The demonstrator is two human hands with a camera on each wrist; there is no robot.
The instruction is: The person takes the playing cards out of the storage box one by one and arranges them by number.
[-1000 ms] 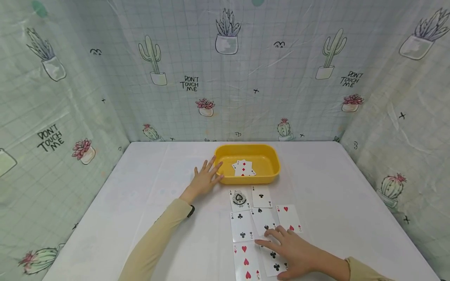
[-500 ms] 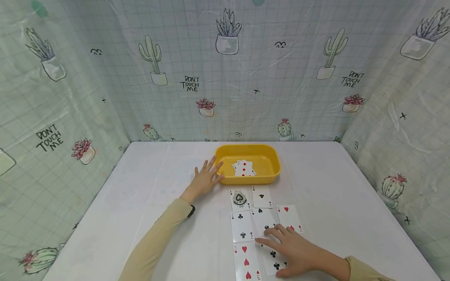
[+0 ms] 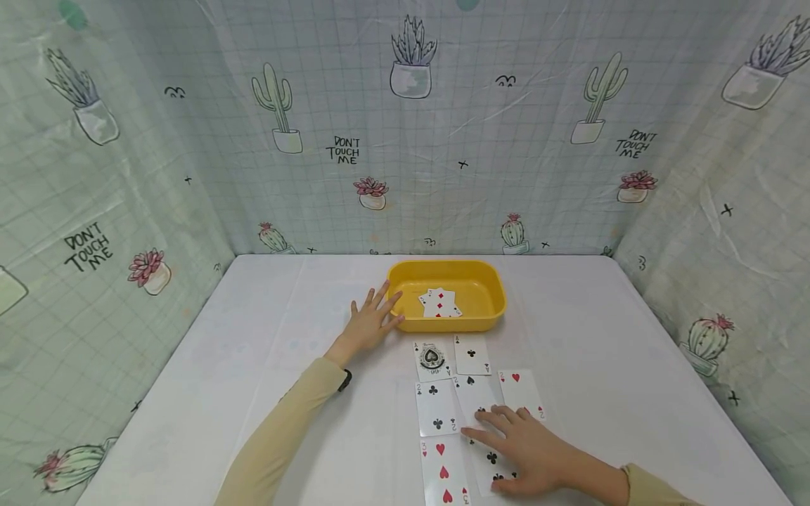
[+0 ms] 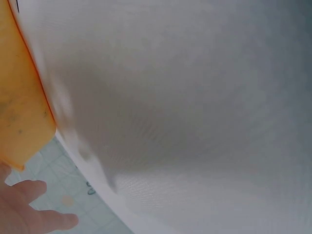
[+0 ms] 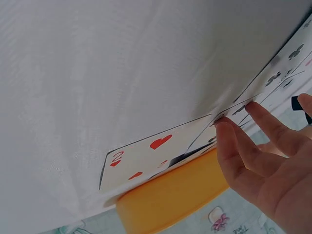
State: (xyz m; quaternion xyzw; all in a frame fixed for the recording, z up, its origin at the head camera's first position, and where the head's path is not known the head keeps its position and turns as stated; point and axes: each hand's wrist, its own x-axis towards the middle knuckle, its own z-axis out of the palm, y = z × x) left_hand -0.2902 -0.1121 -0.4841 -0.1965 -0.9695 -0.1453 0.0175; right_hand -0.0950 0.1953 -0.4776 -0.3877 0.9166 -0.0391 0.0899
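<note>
My left hand [image 3: 367,327] has its fingers spread and touches the left end of a yellow tray [image 3: 484,292]. Inside the tray lie several playing cards, a red diamond card [image 3: 439,301] on top. My right hand [image 3: 531,453], fingers loosely bent, rests over the three of clubs [image 3: 479,469] and partly covers it. Its index fingertip is at that card's upper left corner; other fingertips touch the two of spades [image 3: 471,393]. The right wrist view shows its fingers [image 5: 273,124] on the cards. The two of hearts [image 3: 517,388] lies just beyond this hand.
Between the tray and my right hand lie the ace of spades [image 3: 432,360], the ace of clubs [image 3: 472,355] and the two of clubs [image 3: 435,407]. A three of hearts [image 3: 443,478] is nearest the front. A printed cloth [image 3: 411,140] stands behind the white table [image 3: 304,302].
My right thumb has slid slightly left and away from me onto the three of clubs, covering its lower club more. My left hand and the tray stay in place.
</note>
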